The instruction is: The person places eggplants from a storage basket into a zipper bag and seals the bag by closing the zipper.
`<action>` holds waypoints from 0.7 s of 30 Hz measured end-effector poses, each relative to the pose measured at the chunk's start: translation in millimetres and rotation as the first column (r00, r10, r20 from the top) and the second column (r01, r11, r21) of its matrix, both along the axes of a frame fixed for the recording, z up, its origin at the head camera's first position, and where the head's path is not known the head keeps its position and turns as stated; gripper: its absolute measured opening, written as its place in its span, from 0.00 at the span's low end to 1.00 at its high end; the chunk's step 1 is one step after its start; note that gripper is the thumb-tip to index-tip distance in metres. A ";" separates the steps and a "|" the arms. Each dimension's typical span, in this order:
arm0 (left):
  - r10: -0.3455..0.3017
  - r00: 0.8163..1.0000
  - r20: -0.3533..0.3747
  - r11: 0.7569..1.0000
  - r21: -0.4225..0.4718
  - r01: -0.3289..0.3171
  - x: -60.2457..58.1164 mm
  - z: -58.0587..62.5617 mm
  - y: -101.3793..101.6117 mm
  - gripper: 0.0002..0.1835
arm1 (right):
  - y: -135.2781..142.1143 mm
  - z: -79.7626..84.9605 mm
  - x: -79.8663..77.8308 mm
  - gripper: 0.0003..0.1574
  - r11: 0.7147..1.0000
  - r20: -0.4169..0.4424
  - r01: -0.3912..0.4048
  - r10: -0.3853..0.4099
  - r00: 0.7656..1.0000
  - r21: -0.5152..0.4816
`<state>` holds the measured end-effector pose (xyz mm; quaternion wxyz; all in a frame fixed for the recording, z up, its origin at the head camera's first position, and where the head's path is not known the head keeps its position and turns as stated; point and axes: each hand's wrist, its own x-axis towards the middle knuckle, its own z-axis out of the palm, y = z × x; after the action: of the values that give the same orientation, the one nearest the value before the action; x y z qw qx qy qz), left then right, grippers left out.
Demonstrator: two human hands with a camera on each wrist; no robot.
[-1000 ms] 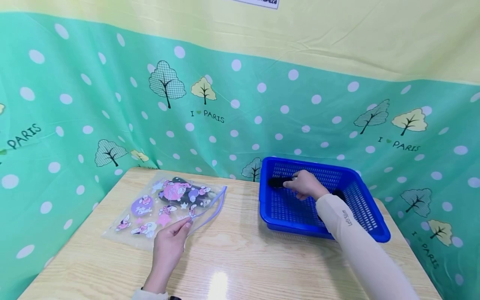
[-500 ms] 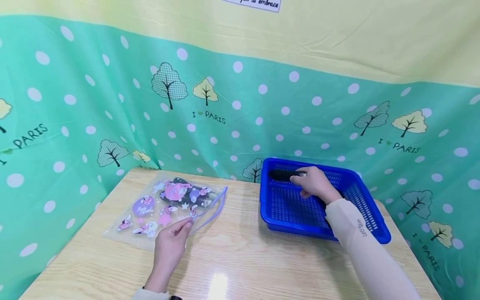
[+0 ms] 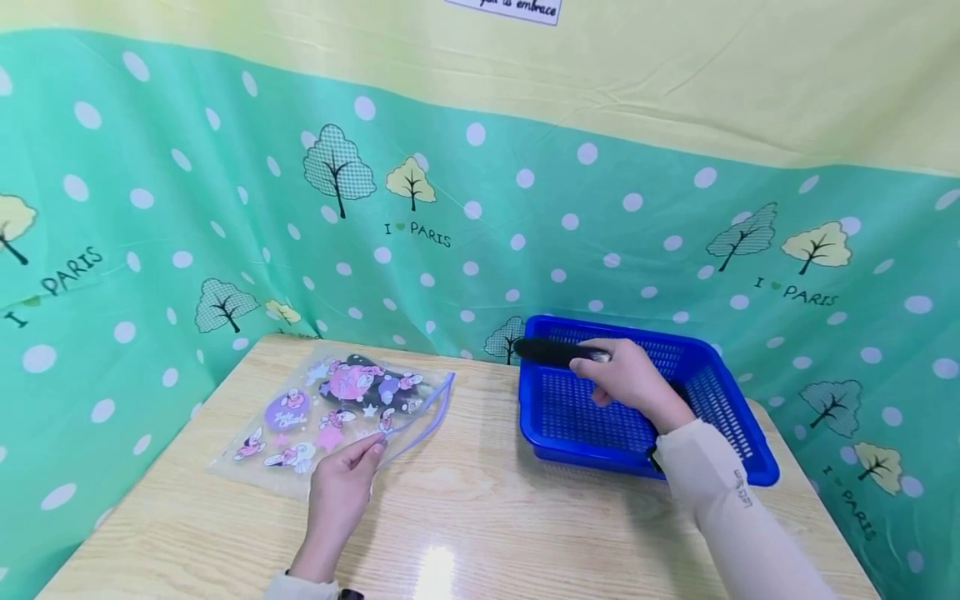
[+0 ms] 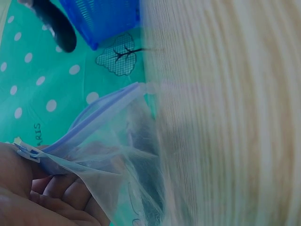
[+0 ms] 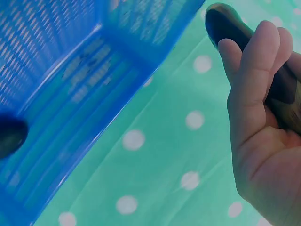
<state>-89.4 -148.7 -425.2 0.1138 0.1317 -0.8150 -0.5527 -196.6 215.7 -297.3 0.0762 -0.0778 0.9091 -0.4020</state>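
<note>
My left hand (image 3: 343, 496) pinches the zip edge of a clear zip bag (image 3: 281, 454) with pink and purple cartoon prints, lying on the table at left. In the left wrist view, fingers hold the lilac zip by its slider (image 4: 29, 153). Dark contents (image 4: 143, 174) show through the plastic; their kind is unclear. My right hand (image 3: 626, 379) grips a long black object (image 3: 551, 352) with a rounded end and a shiny silvery patch, held over the left rim of the blue basket (image 3: 528, 417). Its exact kind cannot be told. Another dark rounded thing (image 5: 11, 134) is in the basket.
The wooden table (image 3: 465, 533) carries the bag at left and the basket at right. Bare tabletop (image 3: 480, 433) lies between them. A green dotted curtain (image 3: 465, 275) hangs close behind and at both sides.
My right hand has lifted the black object from inside the basket up to its left rim, its rounded end now past the edge. My left hand keeps its hold on the bag.
</note>
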 end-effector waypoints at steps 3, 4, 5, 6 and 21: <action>0.001 1.000 -0.002 1.000 0.003 -0.001 0.4 -0.8 -1.3 0.14 | -19.4 -4.7 13.5 0.25 0.999 -0.001 -0.033 0.033 0.999 -0.041; 0.002 1.000 -0.003 1.000 0.003 -0.002 0.4 -1.2 -1.8 0.14 | -26.8 -7.2 18.2 0.23 0.997 -0.002 -0.049 0.049 0.999 -0.054; 0.002 1.000 -0.001 1.000 0.003 -0.002 0.4 -1.3 -2.3 0.14 | -34.9 -9.5 23.4 0.21 0.996 0.000 -0.068 0.068 0.998 -0.066; 0.003 1.000 0.000 1.000 0.001 -0.003 0.4 -1.5 -2.9 0.14 | -43.3 -11.8 28.8 0.19 0.993 0.001 -0.089 0.090 0.996 -0.076; 0.006 1.000 0.002 1.000 0.019 -0.006 -0.3 -2.3 -1.0 0.13 | -125.4 -62.2 62.5 0.23 0.958 0.031 -0.264 0.269 0.963 -0.111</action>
<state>-89.7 -149.7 -427.5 0.1135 0.1357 -0.8094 -0.5599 -134.1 90.3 -359.5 0.1461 -0.1941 0.8658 -0.4374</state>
